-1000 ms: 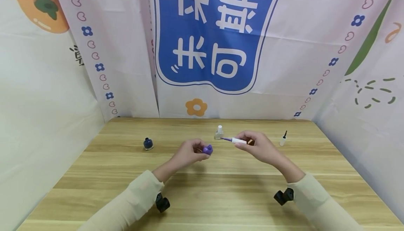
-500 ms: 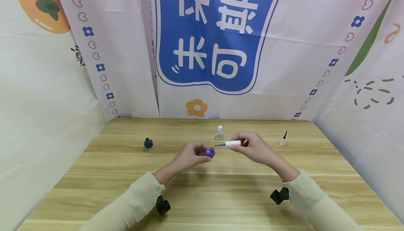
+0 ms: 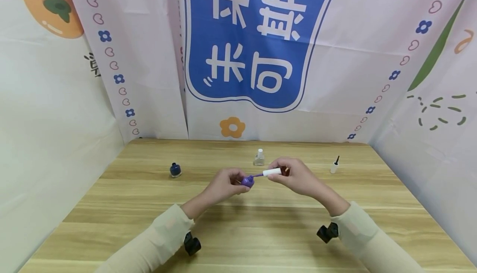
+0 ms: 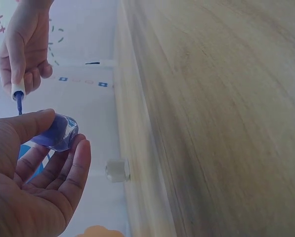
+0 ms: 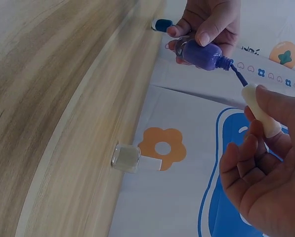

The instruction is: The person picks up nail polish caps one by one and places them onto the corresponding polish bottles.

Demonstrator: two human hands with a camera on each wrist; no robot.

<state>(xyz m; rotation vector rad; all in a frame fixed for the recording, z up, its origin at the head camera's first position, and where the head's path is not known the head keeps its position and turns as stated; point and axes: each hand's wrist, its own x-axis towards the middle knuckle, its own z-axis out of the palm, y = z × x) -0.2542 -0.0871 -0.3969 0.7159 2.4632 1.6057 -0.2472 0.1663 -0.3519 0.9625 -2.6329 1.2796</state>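
My left hand [image 3: 226, 182] pinches a small purple nail polish bottle [image 5: 202, 54] between thumb and fingers, tilted with its open neck toward the right. In my right hand [image 3: 294, 175] is a white nail polish cap [image 5: 258, 108], held between thumb and fingers. Its purple-coated brush [image 5: 240, 75] points at the bottle, and in the right wrist view the tip meets the mouth of the neck. Both hands are raised over the wooden table [image 3: 238, 231]. The left wrist view shows the bottle's clear base [image 4: 63, 133], while the left thumb covers part of its body.
A clear bottle with a white cap [image 3: 259, 158] stands behind the hands. Farther left is an uncapped dark blue nail polish bottle [image 3: 175, 170]. On the right, a white cap [image 3: 334, 166] stands with its dark brush upward. Printed cloth [image 3: 156, 99] surrounds the table's back and sides.
The right hand has moved left and slightly down, bringing the brush from beside the clear bottle to the purple bottle's mouth. The left hand has shifted slightly right and down with the bottle.
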